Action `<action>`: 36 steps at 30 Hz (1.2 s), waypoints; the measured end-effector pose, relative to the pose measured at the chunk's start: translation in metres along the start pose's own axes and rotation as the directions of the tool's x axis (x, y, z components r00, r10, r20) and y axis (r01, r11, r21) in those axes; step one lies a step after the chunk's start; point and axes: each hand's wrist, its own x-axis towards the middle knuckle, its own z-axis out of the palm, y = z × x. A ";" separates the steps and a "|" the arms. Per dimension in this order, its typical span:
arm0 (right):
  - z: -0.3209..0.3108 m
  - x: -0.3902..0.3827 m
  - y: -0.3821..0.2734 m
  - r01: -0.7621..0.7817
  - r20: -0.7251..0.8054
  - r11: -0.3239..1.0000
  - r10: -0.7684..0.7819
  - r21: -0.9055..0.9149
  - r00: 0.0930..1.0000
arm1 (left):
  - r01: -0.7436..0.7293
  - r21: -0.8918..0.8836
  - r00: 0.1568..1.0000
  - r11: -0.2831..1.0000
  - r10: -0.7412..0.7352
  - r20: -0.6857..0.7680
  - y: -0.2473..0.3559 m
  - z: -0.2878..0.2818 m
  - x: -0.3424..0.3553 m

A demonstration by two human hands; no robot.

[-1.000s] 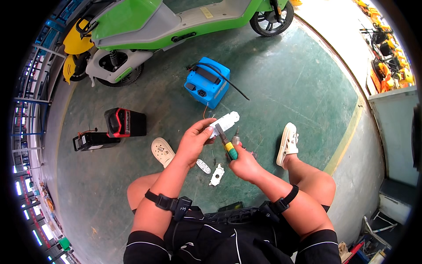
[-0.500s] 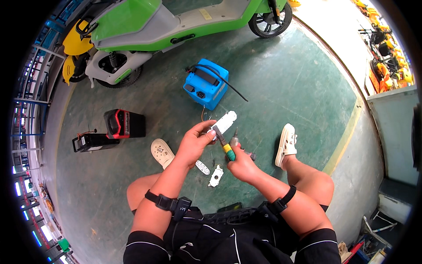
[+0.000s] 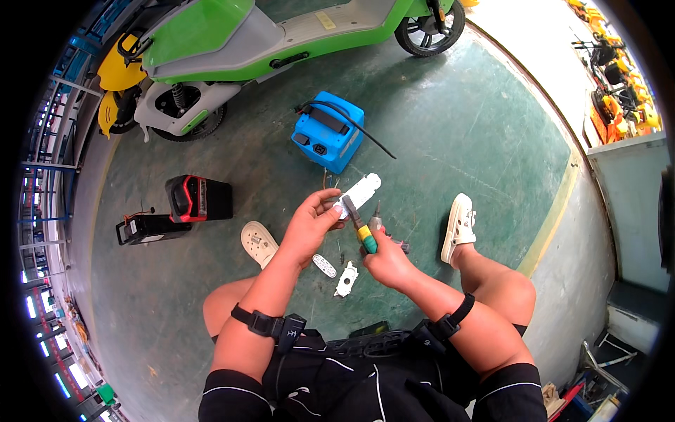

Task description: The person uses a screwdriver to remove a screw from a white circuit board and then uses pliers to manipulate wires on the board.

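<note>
My left hand [image 3: 313, 219] is closed around the lower end of a long white plastic part [image 3: 361, 191], thumb on top. My right hand [image 3: 385, 261] grips the yellow-and-green handle of a hand tool [image 3: 366, 238]. Its flat dark metal end lies against the white part near my left thumb; I cannot tell the tool's exact kind. Just beyond my right hand a power screwdriver [image 3: 377, 216] with a pointed bit shows, partly hidden by the hand. On the floor between my feet lie an oval white plate with holes [image 3: 324, 266] and a white bracket [image 3: 346, 279] with a round opening.
Ahead on the green floor stands a blue battery case [image 3: 329, 133] with a black cable. To the left are a black-and-red battery box [image 3: 211, 199] and a low black battery [image 3: 151, 229]. A green-and-grey scooter [image 3: 260, 49] spans the far side. My sandalled feet flank the parts.
Both hands keep their grips, and the tool stays against the white part. The white part and tool have shifted very slightly. The view has moved a little.
</note>
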 end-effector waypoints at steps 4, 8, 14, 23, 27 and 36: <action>-0.001 0.002 -0.001 -0.011 -0.017 0.999 0.011 -0.042 1.000 | -0.009 0.023 0.999 1.000 0.010 -0.036 0.002 0.002 -0.001; -0.002 -0.001 -0.006 -0.022 -0.050 0.998 0.019 -0.062 0.999 | -0.075 0.197 0.990 0.977 0.096 -0.102 -0.003 0.005 -0.003; -0.002 -0.001 -0.006 -0.039 -0.080 0.998 0.036 -0.040 0.996 | -0.075 0.329 0.994 0.941 0.096 -0.048 -0.009 0.000 0.000; -0.004 -0.004 -0.010 -0.039 -0.072 0.998 0.035 -0.045 0.997 | -0.042 0.334 0.997 0.942 0.061 -0.047 -0.008 0.002 -0.002; -0.003 -0.001 -0.004 0.001 -0.044 0.996 -0.004 -0.084 0.999 | -0.057 0.313 0.996 0.948 0.075 -0.046 -0.005 0.005 -0.002; -0.005 -0.008 -0.017 0.006 -0.037 0.990 -0.011 -0.138 0.999 | -0.048 0.294 0.998 0.955 0.061 -0.034 -0.011 -0.001 0.001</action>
